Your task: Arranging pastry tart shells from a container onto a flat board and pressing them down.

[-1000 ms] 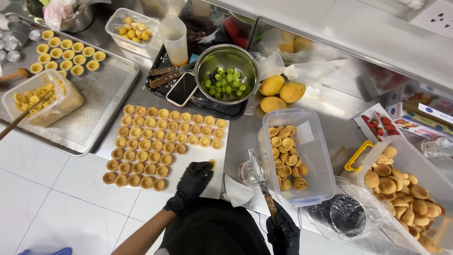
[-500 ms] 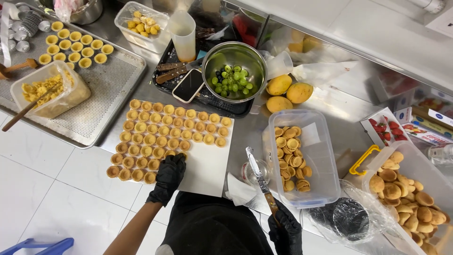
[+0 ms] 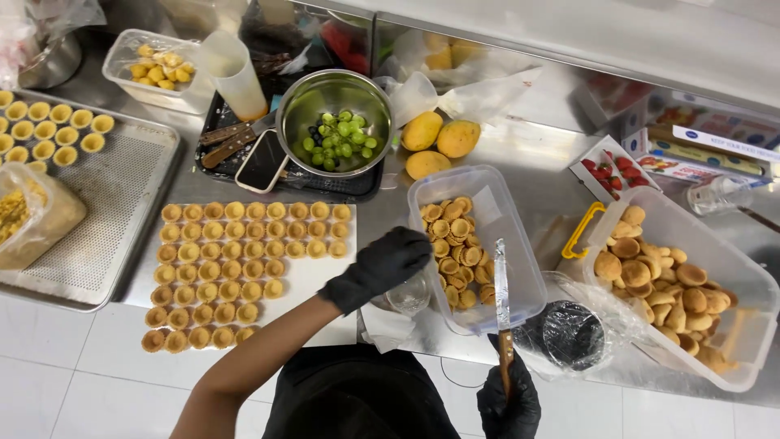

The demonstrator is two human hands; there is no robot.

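Half the glass [image 3: 409,294] hides beneath the left hand [image 3: 382,264].

Beside the clear, glossy plastic tub [image 3: 520,268] of matt, crumbly tart shells [image 3: 452,248], both hands wear matt black gloves: the left hand [image 3: 386,264] and the right hand [image 3: 508,398], which grips a wooden-handled knife [image 3: 502,305] with a shiny steel blade. Behind the tub gleams a polished metal bowl [image 3: 305,110].

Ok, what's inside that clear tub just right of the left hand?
The clear tub holds small empty tart shells piled along its left side, plus a white paper slip. The knife in the right hand crosses its front right corner, and the left hand hides its near left edge.
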